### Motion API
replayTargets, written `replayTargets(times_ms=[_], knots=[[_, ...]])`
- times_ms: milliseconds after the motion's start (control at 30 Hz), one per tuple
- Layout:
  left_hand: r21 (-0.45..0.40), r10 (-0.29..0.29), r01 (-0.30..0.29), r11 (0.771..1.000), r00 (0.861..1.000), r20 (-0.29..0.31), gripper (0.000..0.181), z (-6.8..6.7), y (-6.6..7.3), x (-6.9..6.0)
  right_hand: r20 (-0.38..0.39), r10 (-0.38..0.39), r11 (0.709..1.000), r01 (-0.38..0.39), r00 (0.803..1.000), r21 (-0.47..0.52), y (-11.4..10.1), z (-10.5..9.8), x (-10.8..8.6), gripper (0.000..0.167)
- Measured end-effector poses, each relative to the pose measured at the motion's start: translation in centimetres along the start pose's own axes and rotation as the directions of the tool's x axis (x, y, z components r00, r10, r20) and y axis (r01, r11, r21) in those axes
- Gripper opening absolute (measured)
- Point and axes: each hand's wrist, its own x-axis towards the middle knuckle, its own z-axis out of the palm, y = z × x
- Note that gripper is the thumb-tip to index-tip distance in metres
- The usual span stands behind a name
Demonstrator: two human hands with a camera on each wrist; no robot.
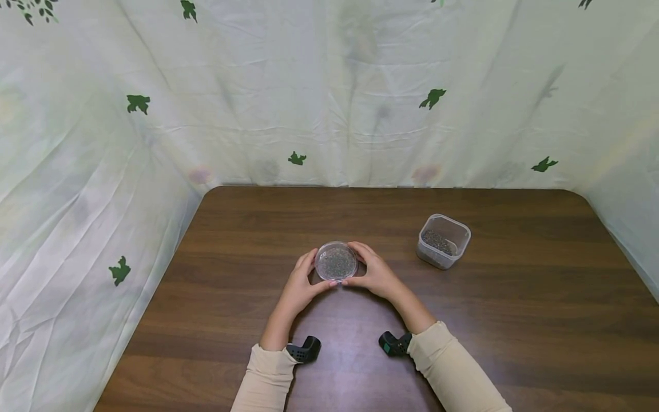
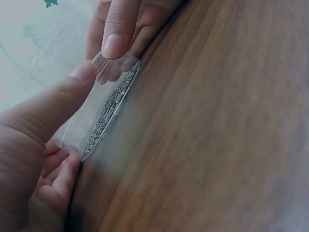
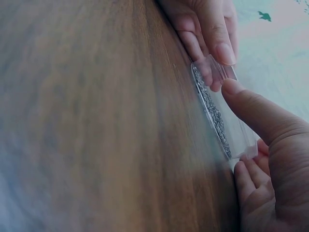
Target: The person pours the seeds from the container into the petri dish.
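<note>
A small round jar (image 1: 336,261) of clear plastic stands on the table between the two hands. Grey granules (image 2: 110,107) form a layer along its bottom, and fine ridges run around the upper rim (image 3: 226,72). My left hand (image 1: 300,288) grips the jar from the left, thumb at the near side near the top. From the right, my right hand (image 1: 379,278) holds it the same way, its thumb (image 3: 256,108) close to the left thumb (image 2: 60,99). The fingers reach round the far side, partly seen through the clear wall.
A squarish clear plastic tub (image 1: 444,241), lidless, stands to the right with dark grey granules in it. The brown wooden table (image 1: 247,223) meets pale curtains (image 1: 329,86) with green leaf shapes at its back and sides. A black device (image 1: 306,349) sits on each wrist.
</note>
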Motion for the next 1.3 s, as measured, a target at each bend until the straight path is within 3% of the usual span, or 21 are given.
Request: replayTargets(times_ms=[733,867,1300], knots=[[0.013,0.004,-0.004,1.000,1.000,0.026,0.087,-0.1,-0.2,-0.1,0.024,-0.004,0.995,0.007,1.000,-0.097,-0.3,0.1,-0.1,0.084],[0.018,0.012,-0.013,1.000,1.000,0.022,0.087,-0.1,-0.2,-0.1,0.031,0.007,0.997,-0.004,0.999,-0.077,-0.4,0.0,-0.1,0.084],[-0.004,0.071,-0.071,0.997,0.997,-0.014,0.089,0.0,-0.6,0.0,-0.041,0.042,0.999,-0.042,0.998,-0.017,-1.4,-0.9,-0.4,0.060]])
